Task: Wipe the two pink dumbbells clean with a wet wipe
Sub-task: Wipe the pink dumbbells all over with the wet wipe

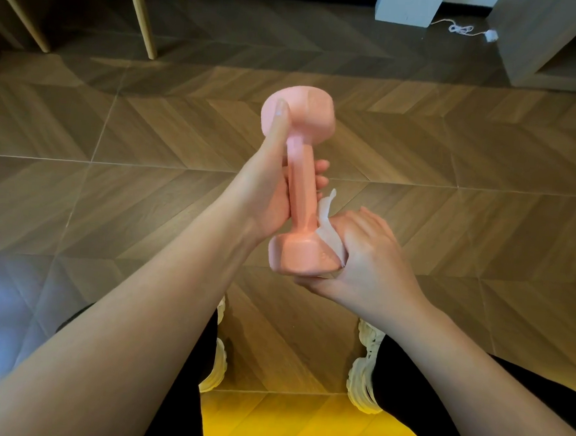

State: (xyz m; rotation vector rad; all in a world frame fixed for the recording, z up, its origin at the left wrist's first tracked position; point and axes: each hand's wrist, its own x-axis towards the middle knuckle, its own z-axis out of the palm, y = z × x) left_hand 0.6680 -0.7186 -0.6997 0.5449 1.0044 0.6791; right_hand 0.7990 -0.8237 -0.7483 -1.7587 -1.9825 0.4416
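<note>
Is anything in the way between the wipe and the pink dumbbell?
Nothing visible. The right hand presses the wipe against the near head of the dumbbell; the left hand grips the handle higher up.

Bare floor (469, 151) spreads open around the left grip (267, 196); wooden legs (145, 17) stand well beyond it, shoes (367, 364) beneath.

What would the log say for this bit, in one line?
step: wiping | left hand: grips dumbbell by its handle, held upright | right hand: presses wipe on lower end
</note>
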